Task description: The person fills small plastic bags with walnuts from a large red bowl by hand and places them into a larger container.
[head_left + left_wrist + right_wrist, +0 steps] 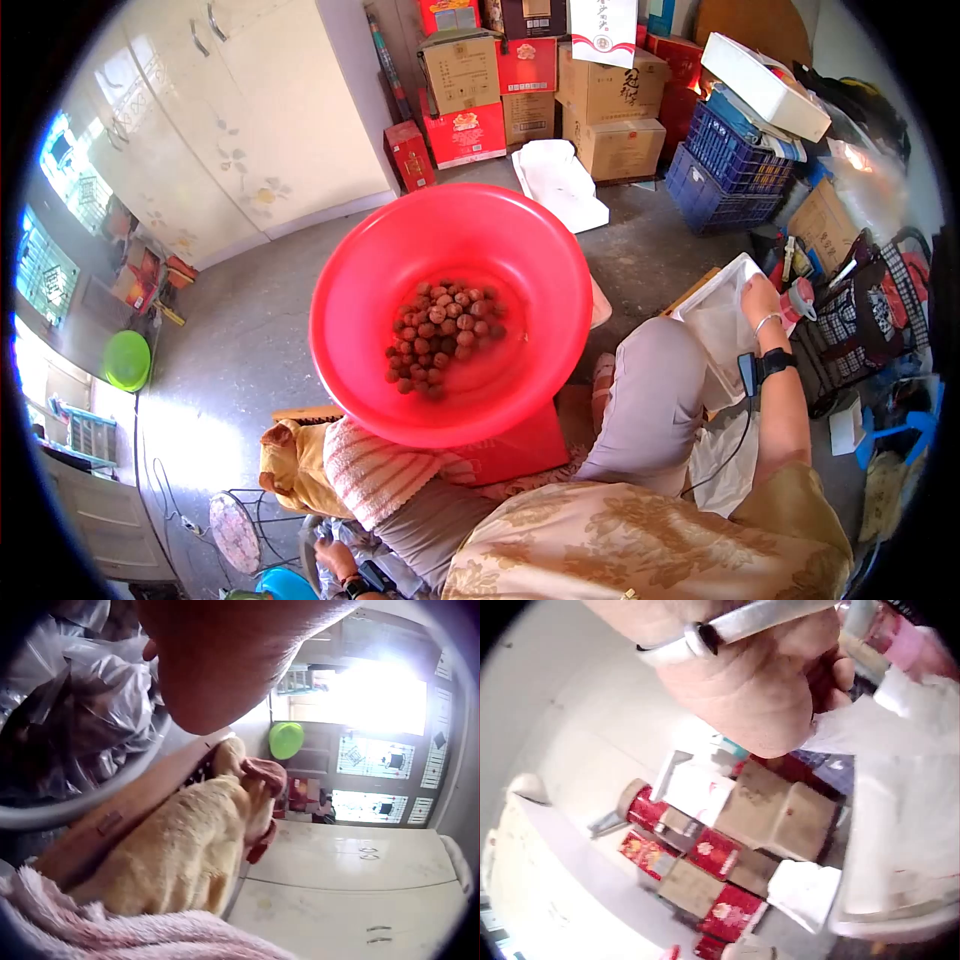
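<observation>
My right hand (pixel 760 300) is at the far side of a white foam box (pixel 722 375) to my right. Its curled fingers pinch a thin, whitish plastic sheet (pixel 847 727) in the right wrist view. My left hand (pixel 335 558) is low on my left, close to the rim of a grey tub (pixel 90 806). That tub holds clear plastic bags (pixel 105 690) with dark contents; the left fingers are mostly hidden. In front of me a large red basin (pixel 350 270) holds several round brown walnuts (pixel 440 330), gathered toward its middle.
Below the basin stands a red box (pixel 520 450). A striped towel (pixel 375 470) covers my left knee, beside a yellow cloth (pixel 300 465). Stacked cartons (pixel 610 95) line the back wall, with blue crates (pixel 720 190) at the right. A round stool (pixel 235 530) stands at left.
</observation>
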A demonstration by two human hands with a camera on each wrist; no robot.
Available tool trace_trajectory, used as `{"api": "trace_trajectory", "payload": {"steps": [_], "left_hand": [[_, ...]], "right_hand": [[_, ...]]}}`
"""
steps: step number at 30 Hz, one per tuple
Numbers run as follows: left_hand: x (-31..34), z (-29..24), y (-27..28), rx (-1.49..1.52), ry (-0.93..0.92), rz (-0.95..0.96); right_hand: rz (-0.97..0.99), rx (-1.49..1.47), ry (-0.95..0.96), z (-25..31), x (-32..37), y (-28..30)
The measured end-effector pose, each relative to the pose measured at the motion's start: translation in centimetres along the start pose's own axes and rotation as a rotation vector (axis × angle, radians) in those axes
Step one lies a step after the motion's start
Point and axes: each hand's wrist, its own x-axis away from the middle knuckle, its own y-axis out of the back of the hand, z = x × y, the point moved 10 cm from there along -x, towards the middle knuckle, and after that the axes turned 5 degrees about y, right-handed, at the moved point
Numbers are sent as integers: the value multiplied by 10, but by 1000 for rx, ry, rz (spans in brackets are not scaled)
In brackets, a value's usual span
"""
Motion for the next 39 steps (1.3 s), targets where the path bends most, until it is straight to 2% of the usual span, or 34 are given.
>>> {"api": "trace_trajectory", "payload": {"steps": [1, 3, 4, 5, 7, 8, 10, 11, 12, 13, 15, 16, 18, 21, 23, 25, 28, 31, 32, 33, 34, 36, 37, 38, 39], "left_hand": [[0, -20, 23, 71, -126, -129], [-22, -32, 46, 195, -2, -196], [-19, -64, 68, 255, -136, -297], [-12, -99, 92, 319, -269, -399], [1, -169, 119, 557, -288, -334], [-14, -185, 111, 686, -276, -226], [9, -262, 109, 1010, -316, 7], [23, -305, 97, 1197, -390, 308], [45, -352, 98, 1216, -407, 365], [77, -389, 108, 1035, -348, 436], [152, -475, 127, 870, -509, 599], [175, -499, 114, 869, -520, 759], [230, -547, 98, 777, -655, 944], [285, -586, 53, 818, -665, 1069], [310, -602, 21, 879, -818, 1100], [307, -597, -15, 800, -734, 1006], [294, -589, -47, 791, -681, 972], [279, -589, -35, 495, -876, 708], [276, -591, -33, 426, -901, 711], [273, -590, -34, 354, -925, 714], [267, -588, -41, 345, -924, 719], [276, -598, -30, 349, -1220, 497], [275, -599, -33, 342, -1217, 501], [271, -598, -42, 410, -1151, 617], [268, -597, -46, 473, -1077, 733]], "right_hand": [[-64, -82, 86, 28, -9, 25], [-192, -278, 202, 65, -29, 54], [-103, -360, 159, 92, -36, 67], [-41, -531, 195, 124, -38, 78], [110, -681, 306, 199, -34, 103], [157, -726, 353, 235, -30, 112], [294, -873, 466, 303, -16, 119], [375, -920, 485, 330, -11, 110], [391, -868, 536, 358, -4, 110], [434, -873, 610, 384, 6, 105], [540, -983, 626, 430, 30, 92], [555, -983, 670, 449, 40, 84], [549, -991, 753, 482, 64, 77], [638, -906, 817, 520, 99, 53], [737, -900, 851, 531, 118, 42], [619, -926, 847, 530, 122, 32], [710, -931, 838, 525, 116, 7], [811, -794, 881, 517, 103, -14], [727, -741, 931, 513, 96, -16], [875, -676, 842, 508, 94, -27], [881, -737, 854, 509, 93, -29], [892, -801, 863, 508, 91, -31], [866, -934, 835, 509, 87, -26], [841, -1067, 802, 509, 84, -23], [855, -1074, 795, 511, 85, -22]]}}
